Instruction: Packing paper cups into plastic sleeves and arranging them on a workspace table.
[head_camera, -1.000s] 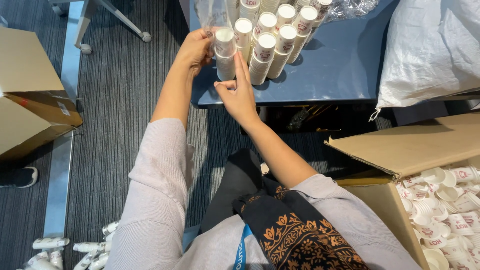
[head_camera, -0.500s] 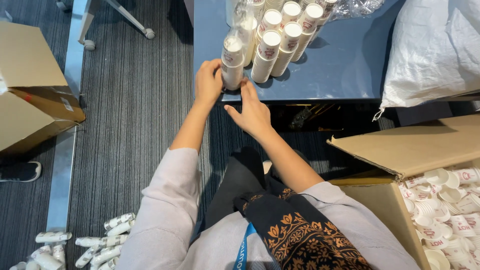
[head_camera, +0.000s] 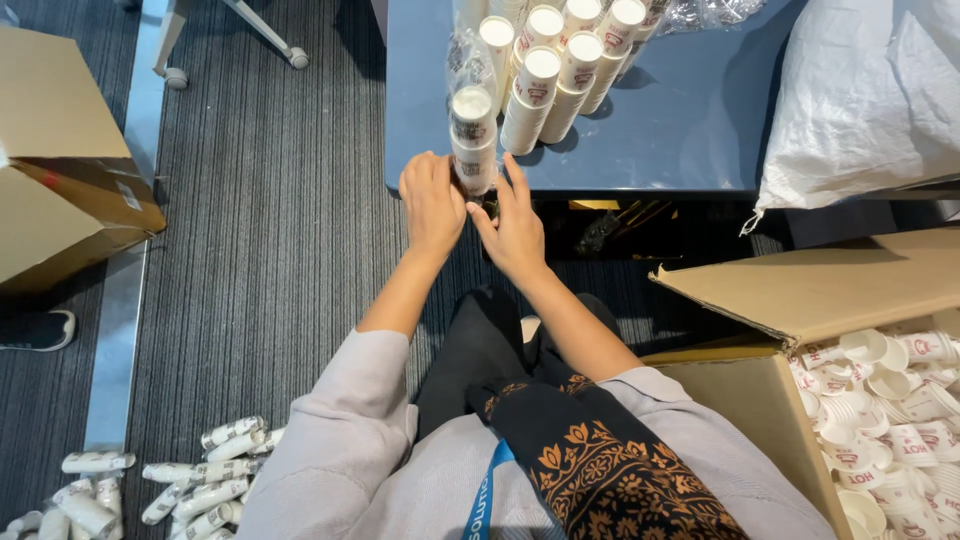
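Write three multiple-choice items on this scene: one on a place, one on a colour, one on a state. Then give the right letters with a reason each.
1. Where is the wrapped stack of paper cups that both hands grip?
A. at the near edge of the table
B. on the carpet
C. inside the box on the right

2. What colour is the table top?
A. red
B. blue
C. white

3. How is the open cardboard box at the right?
A. taped shut
B. flattened
C. open, with loose cups inside

Answers: 1 A, the left hand and right hand close on the stack's base at the table edge. 2 B, the bare surface is blue. 3 C, its flap is raised and cups lie jumbled within.
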